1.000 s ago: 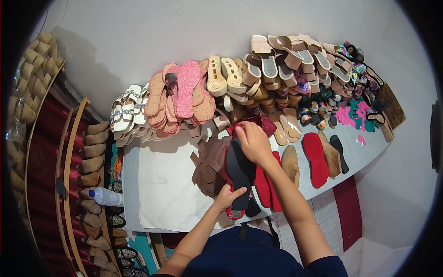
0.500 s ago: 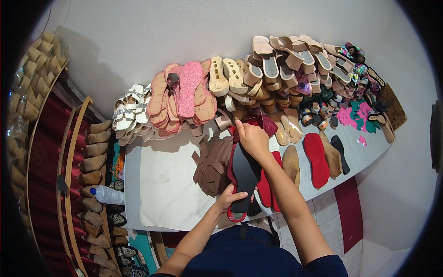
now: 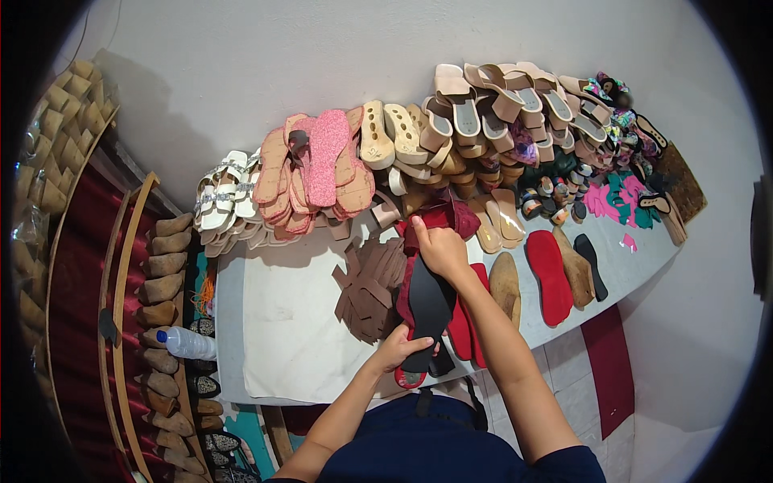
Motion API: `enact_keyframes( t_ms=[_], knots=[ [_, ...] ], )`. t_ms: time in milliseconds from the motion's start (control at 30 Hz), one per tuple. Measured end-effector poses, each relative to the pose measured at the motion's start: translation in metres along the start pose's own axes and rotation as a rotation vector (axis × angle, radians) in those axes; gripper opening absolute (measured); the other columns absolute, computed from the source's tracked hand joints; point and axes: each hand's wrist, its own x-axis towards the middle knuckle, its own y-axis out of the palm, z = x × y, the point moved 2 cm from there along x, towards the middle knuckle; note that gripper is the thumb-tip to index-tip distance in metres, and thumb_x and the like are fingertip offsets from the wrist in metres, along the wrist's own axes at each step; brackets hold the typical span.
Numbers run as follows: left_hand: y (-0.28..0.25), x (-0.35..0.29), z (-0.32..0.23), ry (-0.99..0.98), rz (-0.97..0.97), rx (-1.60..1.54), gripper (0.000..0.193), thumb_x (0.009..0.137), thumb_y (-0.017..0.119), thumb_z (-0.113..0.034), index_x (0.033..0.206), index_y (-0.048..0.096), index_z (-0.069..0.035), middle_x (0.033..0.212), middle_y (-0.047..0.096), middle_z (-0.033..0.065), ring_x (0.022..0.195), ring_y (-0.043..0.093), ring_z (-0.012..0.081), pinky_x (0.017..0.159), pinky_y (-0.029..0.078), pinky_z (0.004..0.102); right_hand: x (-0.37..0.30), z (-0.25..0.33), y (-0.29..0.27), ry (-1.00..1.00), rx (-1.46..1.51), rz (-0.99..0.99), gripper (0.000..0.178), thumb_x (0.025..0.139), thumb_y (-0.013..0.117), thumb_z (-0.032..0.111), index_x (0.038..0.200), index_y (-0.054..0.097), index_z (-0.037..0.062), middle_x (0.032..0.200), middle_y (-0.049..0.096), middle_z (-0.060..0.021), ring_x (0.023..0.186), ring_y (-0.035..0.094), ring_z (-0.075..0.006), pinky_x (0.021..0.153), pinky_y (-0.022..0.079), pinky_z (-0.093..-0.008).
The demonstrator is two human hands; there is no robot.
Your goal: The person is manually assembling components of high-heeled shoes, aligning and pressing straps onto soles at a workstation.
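Note:
Over the near edge of the table, a black shoe sole [image 3: 429,302] lies along the underside of a red shoe [image 3: 411,377]. My left hand [image 3: 398,348] closes round the near end, its thumb flat on the black sole. At the far end my right hand [image 3: 441,248] grips the same shoe and sole, thumb pointing away from me. Red material shows round the sole's edges, but most of the shoe is hidden beneath it. Left of it lies a heap of brown strips [image 3: 370,290]. Red insoles [image 3: 460,326] sit just right of it, partly covered by my right forearm.
Pink and tan insoles [image 3: 328,161], white sandals [image 3: 221,193] and beige heeled sandals [image 3: 463,113] are piled at the back. Wooden shoe lasts [image 3: 506,286], a red sole [image 3: 549,278] and a black sole [image 3: 592,266] lie right. A plastic bottle [image 3: 191,344] is beside a rack of lasts.
Both hands keep hold of the red shoe and black sole. My right hand has slid slightly nearer to me; the whole view has shifted a little.

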Motion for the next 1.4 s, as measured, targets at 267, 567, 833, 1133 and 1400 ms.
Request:
enact_keyframes(
  t_ms=[267, 567, 833, 1133, 1400],
  knots=[
    [-0.006, -0.002, 0.004, -0.01, -0.014, 0.173, 0.026, 0.081, 0.056, -0.013, 0.101, 0.049, 0.002, 0.084, 0.057, 0.0061, 0.076, 0.054, 0.0108, 0.071, 0.044, 0.0247, -0.003, -0.004, -0.003, 0.033, 0.098, 0.028, 0.066, 0.088, 0.023, 0.048, 0.062, 0.061, 0.0014, 0.063, 0.056, -0.0239, 0.066, 0.055, -0.0415, 0.064, 0.042, -0.0474],
    [-0.004, -0.006, 0.001, -0.042, 0.03, -0.072, 0.038, 0.077, 0.057, -0.008, 0.11, 0.043, 0.003, 0.099, 0.053, 0.0098, 0.075, 0.054, 0.0137, 0.069, 0.046, 0.0284, 0.002, -0.022, -0.002, 0.078, 0.265, 0.071, 0.068, 0.087, 0.018, 0.051, 0.068, 0.063, 0.004, 0.069, 0.058, -0.0226, 0.074, 0.056, -0.0396, 0.068, 0.042, -0.0459],
    [-0.004, -0.003, 0.018, -0.087, 0.055, 0.151, 0.031, 0.079, 0.057, -0.01, 0.105, 0.048, 0.003, 0.094, 0.056, 0.0079, 0.075, 0.054, 0.0126, 0.07, 0.045, 0.0275, -0.02, 0.013, -0.02, 0.091, 0.132, 0.035, 0.069, 0.087, 0.019, 0.051, 0.062, 0.062, 0.0032, 0.063, 0.056, -0.0229, 0.067, 0.056, -0.0399, 0.064, 0.042, -0.0464],
    [0.006, -0.005, 0.018, -0.064, 0.104, 0.219, 0.031, 0.08, 0.056, -0.011, 0.105, 0.044, 0.002, 0.086, 0.057, 0.006, 0.076, 0.055, 0.011, 0.07, 0.044, 0.0248, -0.016, -0.033, -0.014, -0.016, 0.244, 0.065, 0.074, 0.087, 0.016, 0.052, 0.056, 0.058, -0.0003, 0.059, 0.055, -0.0214, 0.062, 0.054, -0.0392, 0.061, 0.041, -0.0452],
    [0.017, 0.0, 0.016, -0.044, 0.154, 0.288, 0.034, 0.078, 0.055, -0.008, 0.109, 0.045, 0.0, 0.093, 0.054, 0.0067, 0.081, 0.052, 0.0131, 0.075, 0.042, 0.0265, -0.017, -0.042, -0.014, -0.153, 0.518, 0.048, 0.061, 0.091, 0.025, 0.044, 0.06, 0.047, -0.0041, 0.051, 0.044, -0.0166, 0.049, 0.044, -0.031, 0.054, 0.037, -0.0379]
  ],
)
